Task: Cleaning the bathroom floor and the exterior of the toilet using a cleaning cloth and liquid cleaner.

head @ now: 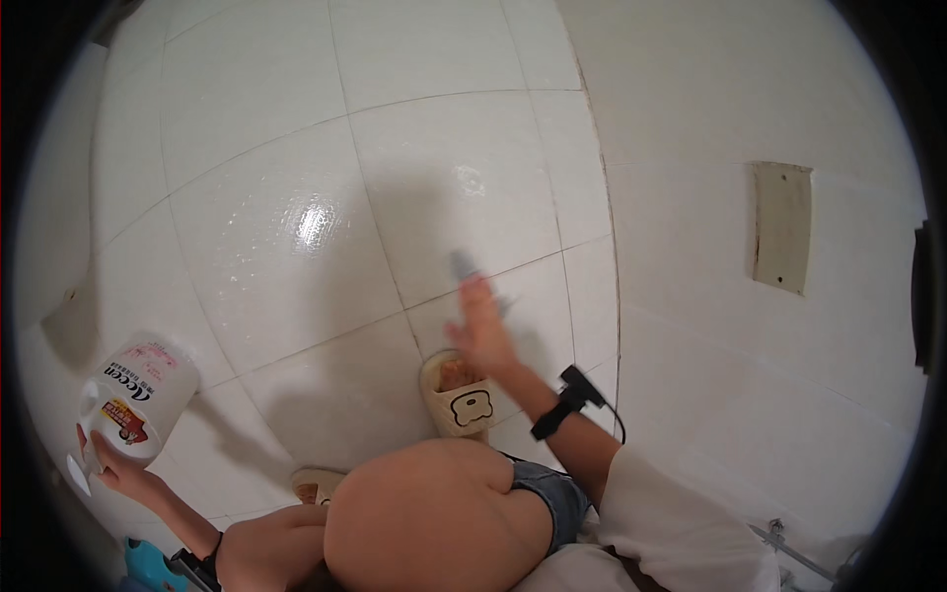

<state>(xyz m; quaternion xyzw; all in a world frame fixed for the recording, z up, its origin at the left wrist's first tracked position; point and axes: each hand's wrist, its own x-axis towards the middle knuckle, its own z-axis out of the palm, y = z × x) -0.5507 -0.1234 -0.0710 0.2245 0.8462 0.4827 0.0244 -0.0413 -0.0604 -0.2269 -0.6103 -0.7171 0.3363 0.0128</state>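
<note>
My left hand [122, 466] grips the handle of a big white plastic jug [159, 399] at the left, which bears printed writing and a red and yellow label. The jug's base appears to rest on the tiled floor [281, 170]. In front of me, my right hand [481, 340] is closed around a small grey object [463, 264]. Motion blur hides what kind of object it is; it is held low over the floor tiles. Several wet spots and a little foam [470, 180] glisten on the tiles ahead of that hand.
My slippered feet stand below, one slipper [455, 414] close to my right hand. A tiled wall [681, 311] rises at the right, with a rectangular cover plate [783, 228] on it. Near the lower left lies a blue plastic object [152, 566]. A metal pipe fitting [792, 551] sits at lower right.
</note>
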